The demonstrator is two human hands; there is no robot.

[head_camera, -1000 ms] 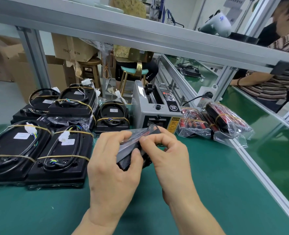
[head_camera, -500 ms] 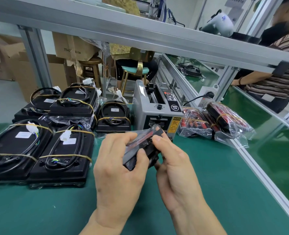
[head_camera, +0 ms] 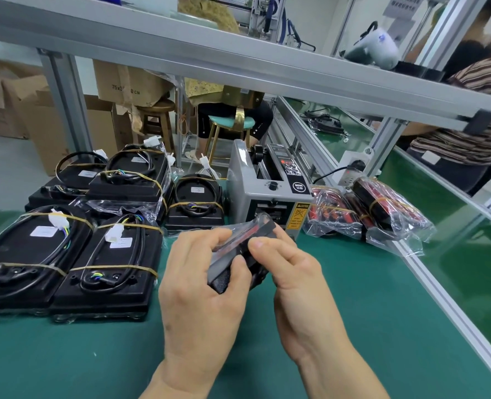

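The left hand (head_camera: 201, 286) curls its fingers round the bagged black part (head_camera: 240, 240) while the right hand's (head_camera: 301, 286) fingers pinch its upper end, probably to fold the loose flap for sealing; it is held above the bench (head_camera: 353, 298), just in front of the tape dispenser (head_camera: 264, 191).

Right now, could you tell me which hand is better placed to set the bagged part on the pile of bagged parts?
Probably the right hand: it pinches the bagged part on the side nearer the pile, with bare mat between. The left hand would have to cross over.
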